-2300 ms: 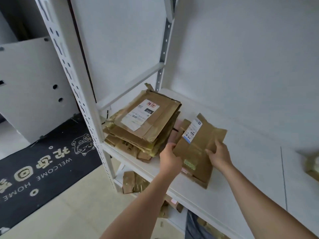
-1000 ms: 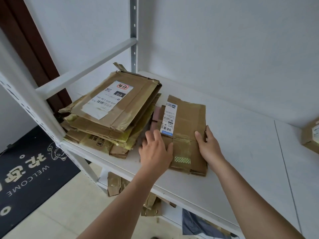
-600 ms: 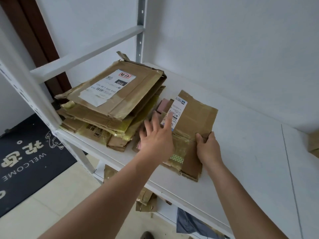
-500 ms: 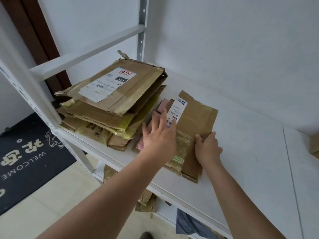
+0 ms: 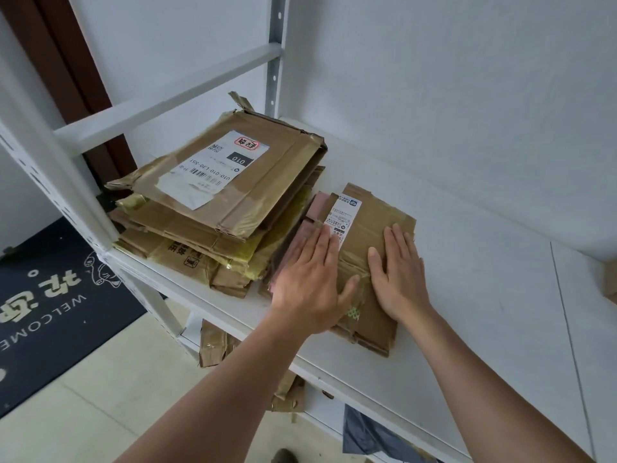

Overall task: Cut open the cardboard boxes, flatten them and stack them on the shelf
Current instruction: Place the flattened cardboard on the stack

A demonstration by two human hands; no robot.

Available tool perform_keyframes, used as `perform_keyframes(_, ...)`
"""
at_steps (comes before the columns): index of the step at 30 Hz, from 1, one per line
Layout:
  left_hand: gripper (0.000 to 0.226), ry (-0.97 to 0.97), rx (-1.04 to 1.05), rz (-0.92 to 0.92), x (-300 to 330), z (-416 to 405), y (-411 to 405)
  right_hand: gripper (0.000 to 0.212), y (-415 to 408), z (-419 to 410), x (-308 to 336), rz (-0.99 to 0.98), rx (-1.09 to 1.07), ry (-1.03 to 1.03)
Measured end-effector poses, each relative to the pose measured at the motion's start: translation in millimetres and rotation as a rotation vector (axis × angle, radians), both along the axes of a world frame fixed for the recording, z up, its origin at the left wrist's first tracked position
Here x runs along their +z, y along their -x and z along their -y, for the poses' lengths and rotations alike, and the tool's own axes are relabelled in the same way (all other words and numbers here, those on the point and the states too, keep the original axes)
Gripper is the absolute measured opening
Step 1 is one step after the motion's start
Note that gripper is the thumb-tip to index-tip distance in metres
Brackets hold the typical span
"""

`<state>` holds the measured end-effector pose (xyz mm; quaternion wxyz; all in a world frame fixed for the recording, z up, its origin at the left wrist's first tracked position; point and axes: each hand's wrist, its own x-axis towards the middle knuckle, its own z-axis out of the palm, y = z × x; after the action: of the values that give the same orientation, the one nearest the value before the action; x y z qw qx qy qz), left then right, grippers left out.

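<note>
Both hands flat, fingers straight: left hand and right hand pressing down on the small flattened box, lying on the shelf just right of the tall stack of flattened boxes, touching its lower edge. Likely to spring back up at the taped folds once pressure lifts, since nothing weighs it down. Could also nudge the leaning tall stack toward the shelf's front edge if pushed sideways against it.
</note>
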<state>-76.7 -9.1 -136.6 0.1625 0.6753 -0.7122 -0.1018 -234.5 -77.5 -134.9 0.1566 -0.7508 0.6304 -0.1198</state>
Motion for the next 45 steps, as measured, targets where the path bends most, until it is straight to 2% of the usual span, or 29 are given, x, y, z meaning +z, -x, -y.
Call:
perform_keyframes(11,0.091,0.067,-0.019,0.093,-6.6,-4.1,-2.0,0.063,7.2,8.7,-14.9,0.185,0.024,0.05)
perform_keyframes(14,0.096,0.029,-0.015,0.109,-6.3,-1.6,-1.5,0.067,7.1,11.2,-17.3,0.102,0.025,0.065)
perform_keyframes(17,0.096,-0.07,-0.02,0.147,2.2,0.5,-0.4,0.069,5.5,12.1,-6.7,-0.011,0.04,-0.022)
perform_keyframes(21,0.097,-0.166,-0.01,0.397,25.2,-1.3,5.3,0.066,14.0,15.8,25.9,-0.106,0.097,-0.214)
perform_keyframes(23,0.102,-0.177,0.012,0.46,40.7,-4.9,9.6,0.067,23.5,10.4,45.2,-0.141,0.111,-0.191)
perform_keyframes(28,0.102,-0.054,0.09,0.383,77.4,-21.6,33.3,0.075,63.9,-26.1,79.9,-0.043,0.142,-0.032)
perform_keyframes(35,0.098,0.061,0.032,0.305,108.4,-53.3,122.5,0.072,154.9,-86.2,91.5,-0.005,0.093,0.04)
perform_keyframes(42,0.094,0.024,-0.103,0.262,102.6,-114.2,280.1,0.063,307.5,-170.6,105.8,-0.225,-0.037,0.182)
perform_keyframes(45,0.081,-0.037,-0.128,0.189,97.9,-151.9,354.0,0.061,384.9,-207.5,107.8,-0.277,-0.099,0.16)
